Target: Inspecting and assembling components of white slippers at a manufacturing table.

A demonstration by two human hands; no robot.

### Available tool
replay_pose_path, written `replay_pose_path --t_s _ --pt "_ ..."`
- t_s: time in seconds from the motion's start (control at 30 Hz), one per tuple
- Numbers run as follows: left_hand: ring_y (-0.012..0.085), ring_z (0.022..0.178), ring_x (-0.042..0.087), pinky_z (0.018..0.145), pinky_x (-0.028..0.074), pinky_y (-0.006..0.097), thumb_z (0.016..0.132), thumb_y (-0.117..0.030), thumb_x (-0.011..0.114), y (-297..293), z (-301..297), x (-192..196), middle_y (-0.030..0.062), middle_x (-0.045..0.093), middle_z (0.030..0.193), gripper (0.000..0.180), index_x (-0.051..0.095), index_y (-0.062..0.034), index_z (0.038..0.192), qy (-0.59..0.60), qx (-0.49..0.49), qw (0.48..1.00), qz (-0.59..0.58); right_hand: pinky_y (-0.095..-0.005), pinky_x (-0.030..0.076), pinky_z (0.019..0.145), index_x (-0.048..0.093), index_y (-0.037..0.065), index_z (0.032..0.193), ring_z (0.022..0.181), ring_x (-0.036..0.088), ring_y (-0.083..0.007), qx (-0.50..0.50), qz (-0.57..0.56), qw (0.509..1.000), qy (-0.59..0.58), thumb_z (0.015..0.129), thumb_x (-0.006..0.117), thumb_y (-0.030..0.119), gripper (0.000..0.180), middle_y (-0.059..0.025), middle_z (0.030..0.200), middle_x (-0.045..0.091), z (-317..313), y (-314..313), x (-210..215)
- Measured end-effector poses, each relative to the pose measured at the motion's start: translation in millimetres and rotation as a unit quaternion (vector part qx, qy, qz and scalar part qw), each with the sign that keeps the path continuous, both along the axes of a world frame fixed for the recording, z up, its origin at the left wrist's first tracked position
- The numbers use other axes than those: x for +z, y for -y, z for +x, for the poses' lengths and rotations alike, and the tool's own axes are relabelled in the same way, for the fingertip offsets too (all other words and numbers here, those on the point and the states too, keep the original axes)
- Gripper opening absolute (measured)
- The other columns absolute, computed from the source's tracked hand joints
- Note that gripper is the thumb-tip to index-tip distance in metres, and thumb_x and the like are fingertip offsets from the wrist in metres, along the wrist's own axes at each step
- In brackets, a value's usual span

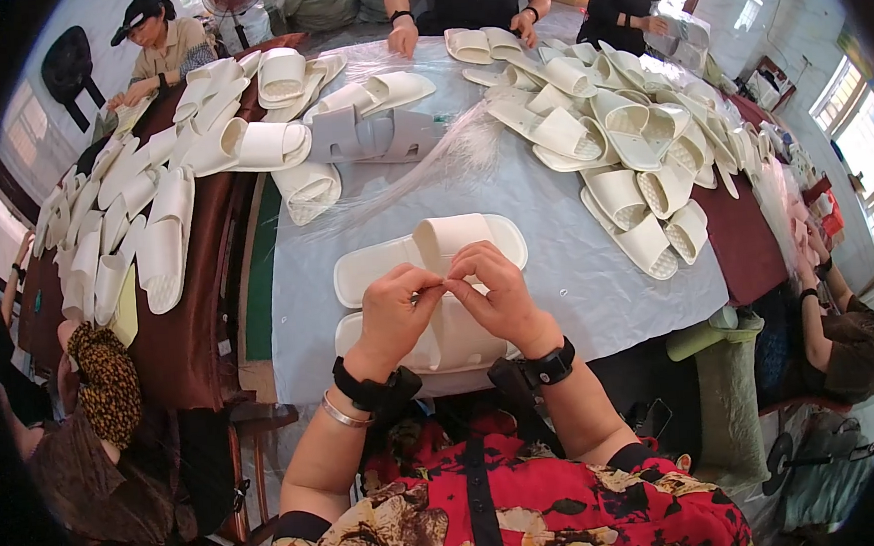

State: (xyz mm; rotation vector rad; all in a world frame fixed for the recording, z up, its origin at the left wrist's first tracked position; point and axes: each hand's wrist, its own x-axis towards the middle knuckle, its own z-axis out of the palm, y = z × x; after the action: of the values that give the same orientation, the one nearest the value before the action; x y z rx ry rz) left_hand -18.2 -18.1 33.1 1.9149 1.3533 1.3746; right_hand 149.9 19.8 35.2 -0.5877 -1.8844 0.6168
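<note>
The left hand [399, 300] and right hand [498, 289] are meeting fingertip to fingertip, their grip sitting over a pair of slippers on the table sheet [610, 312]. The far slipper [372, 267] is lying crosswise just beyond the grip; the near slipper [354, 333] is lying parallel on its near side, partly hidden beneath the hands. Farther beyond and left, a strapped pair [369, 137] is resting on the sheet, with a plastic film [474, 146] spreading to its right. A right heap of slippers [639, 140] is lying beyond and right of the grip; a left heap of slippers [153, 210] is occupying the left-hand surface [196, 338]. Straight ahead, a person [470, 1] is standing behind the far edge.
</note>
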Motion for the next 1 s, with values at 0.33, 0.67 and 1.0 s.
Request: replay_pose_path --t_s 0.33,0.67,1.0 --pt "0.0274 0.065 0.062 0.058 0.048 0.034 0.077 -0.009 0.070 0.8 -0.5 -1.3 0.0105 0.063 0.075 0.007 0.068 -0.0043 0.083 -0.015 0.000 1.000 -0.006 -0.0358 0.047 0.073 0.059 0.002 0.081 0.083 0.057 -0.0283 0.004 0.008 0.998 0.060 0.077 0.071 0.005 0.013 -0.0118 0.085 0.061 1.1 -1.3 -0.7" --pt "0.0243 0.069 0.064 0.063 0.051 0.031 0.077 -0.009 0.069 1.4 0.7 -13.9 0.0140 0.065 0.077 0.012 0.070 -0.0003 0.086 0.092 0.020 0.992 -0.086 -0.0400 0.047 0.070 0.062 0.001 0.084 0.077 0.058 -0.0313 -0.001 0.009 0.998 0.064 0.078 0.067 0.004 0.008 -0.0127 0.079 0.062 -4.8 2.6 -7.5" --pt "0.0195 0.076 0.065 0.070 0.051 0.029 0.083 -0.007 0.067 10.1 -6.0 -12.4 0.0132 0.067 0.085 0.013 0.068 0.0026 0.091 0.057 -0.010 0.995 -0.085 -0.0401 0.049 0.069 0.062 0.000 0.086 0.078 0.059 -0.0327 -0.040 -0.018 0.996 0.084 0.080 0.064 0.000 0.006 -0.0135 0.082 0.063 -9.8 5.5 -18.0"
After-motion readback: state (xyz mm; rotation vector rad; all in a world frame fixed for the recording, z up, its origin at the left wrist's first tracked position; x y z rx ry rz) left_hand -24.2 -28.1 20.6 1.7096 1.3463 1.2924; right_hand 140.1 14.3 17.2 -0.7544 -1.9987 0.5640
